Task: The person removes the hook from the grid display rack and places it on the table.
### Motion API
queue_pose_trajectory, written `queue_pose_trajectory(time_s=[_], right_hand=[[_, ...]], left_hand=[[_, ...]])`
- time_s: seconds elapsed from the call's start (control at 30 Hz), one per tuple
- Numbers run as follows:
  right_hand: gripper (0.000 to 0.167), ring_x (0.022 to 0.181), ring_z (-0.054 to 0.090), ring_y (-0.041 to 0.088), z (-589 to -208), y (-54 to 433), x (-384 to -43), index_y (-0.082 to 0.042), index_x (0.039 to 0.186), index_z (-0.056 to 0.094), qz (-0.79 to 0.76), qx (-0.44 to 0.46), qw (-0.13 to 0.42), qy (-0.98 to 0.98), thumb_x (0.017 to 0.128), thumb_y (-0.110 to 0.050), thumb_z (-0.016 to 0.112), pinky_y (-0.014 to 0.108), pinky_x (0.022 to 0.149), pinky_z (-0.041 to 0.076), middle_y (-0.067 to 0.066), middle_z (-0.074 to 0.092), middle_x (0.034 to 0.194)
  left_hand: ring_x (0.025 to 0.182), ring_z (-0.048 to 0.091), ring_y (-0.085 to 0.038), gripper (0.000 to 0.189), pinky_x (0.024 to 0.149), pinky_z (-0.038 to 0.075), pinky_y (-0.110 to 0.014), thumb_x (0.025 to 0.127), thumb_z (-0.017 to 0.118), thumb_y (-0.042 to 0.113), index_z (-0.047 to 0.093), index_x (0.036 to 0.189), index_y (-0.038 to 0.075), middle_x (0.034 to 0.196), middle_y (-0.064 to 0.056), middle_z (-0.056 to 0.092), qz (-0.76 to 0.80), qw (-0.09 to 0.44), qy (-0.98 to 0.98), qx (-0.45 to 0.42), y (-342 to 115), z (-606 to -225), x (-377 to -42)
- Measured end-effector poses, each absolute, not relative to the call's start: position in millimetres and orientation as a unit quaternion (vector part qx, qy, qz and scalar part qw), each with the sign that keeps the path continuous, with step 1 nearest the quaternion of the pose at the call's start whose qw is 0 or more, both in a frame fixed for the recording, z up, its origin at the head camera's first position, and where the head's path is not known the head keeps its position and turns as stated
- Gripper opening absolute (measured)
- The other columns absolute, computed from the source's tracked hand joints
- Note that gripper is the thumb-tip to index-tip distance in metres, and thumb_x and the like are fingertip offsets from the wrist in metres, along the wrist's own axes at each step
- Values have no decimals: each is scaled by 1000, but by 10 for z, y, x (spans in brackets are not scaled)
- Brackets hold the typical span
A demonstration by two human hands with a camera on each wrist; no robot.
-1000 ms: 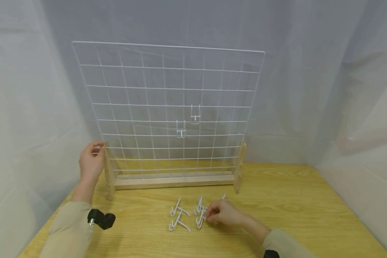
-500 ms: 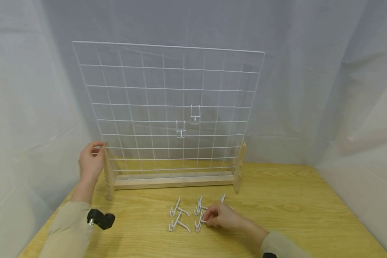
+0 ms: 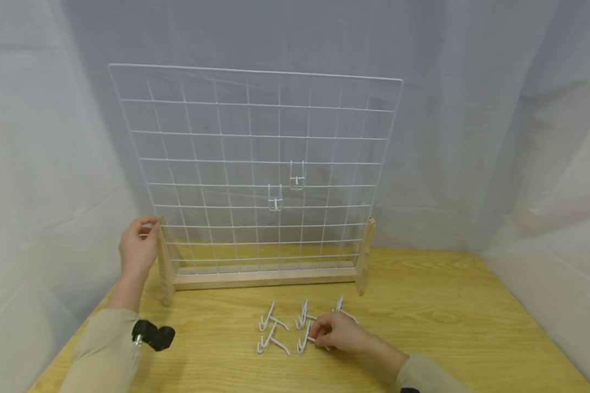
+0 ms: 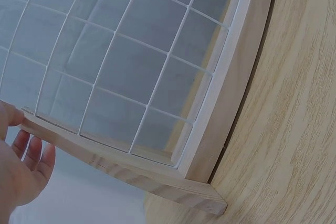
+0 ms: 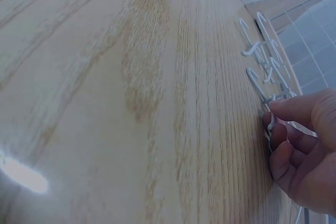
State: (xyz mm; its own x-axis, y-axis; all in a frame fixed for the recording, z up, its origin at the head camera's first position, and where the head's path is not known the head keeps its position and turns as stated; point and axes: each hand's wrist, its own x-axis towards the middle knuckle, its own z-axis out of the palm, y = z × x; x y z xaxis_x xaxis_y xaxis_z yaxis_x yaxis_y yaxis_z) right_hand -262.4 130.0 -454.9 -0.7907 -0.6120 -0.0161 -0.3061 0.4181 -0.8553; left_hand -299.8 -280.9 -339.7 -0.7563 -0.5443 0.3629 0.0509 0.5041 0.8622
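My left hand (image 3: 139, 251) holds the top of the left upright of a wooden stand (image 3: 265, 281), its thumb and fingers on either side in the left wrist view. A white wire grid panel (image 3: 279, 136) stands upright in it. Two white wire hooks hang on the grid, one higher (image 3: 297, 184) and one lower to its left (image 3: 275, 205). Down on the table, my right hand (image 3: 345, 334) pinches the arm of another white hook (image 3: 302, 345) between thumb and fingers. Its far tip is partly hidden behind the fingers.
Several more white hooks lie on the wooden table (image 3: 432, 311): two on the left (image 3: 270, 315), one behind the held hook (image 3: 302, 317), and one at the right (image 3: 340, 303), partly behind my hand. White sheeting (image 3: 437, 136) surrounds the table.
My right hand has shifted slightly left and toward me, drawing the pinched hook a little with it. More of the rear right hook shows. My left hand stays on the upright.
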Motion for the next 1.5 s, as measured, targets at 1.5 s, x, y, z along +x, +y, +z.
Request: queue_pose_trajectory(time_s=[1.5], right_hand=[[13,63,54,19,-4174,1418,-2879,5,94,62,-459,-272,110,839,86,-5,62,23,49,42,3,59,74]], left_hand=[[72,43,-2,27,59,38,-14,95,49,18,59,115,3,94,-7,52,-472,315,-810,146,-2806,-3399,-2989]])
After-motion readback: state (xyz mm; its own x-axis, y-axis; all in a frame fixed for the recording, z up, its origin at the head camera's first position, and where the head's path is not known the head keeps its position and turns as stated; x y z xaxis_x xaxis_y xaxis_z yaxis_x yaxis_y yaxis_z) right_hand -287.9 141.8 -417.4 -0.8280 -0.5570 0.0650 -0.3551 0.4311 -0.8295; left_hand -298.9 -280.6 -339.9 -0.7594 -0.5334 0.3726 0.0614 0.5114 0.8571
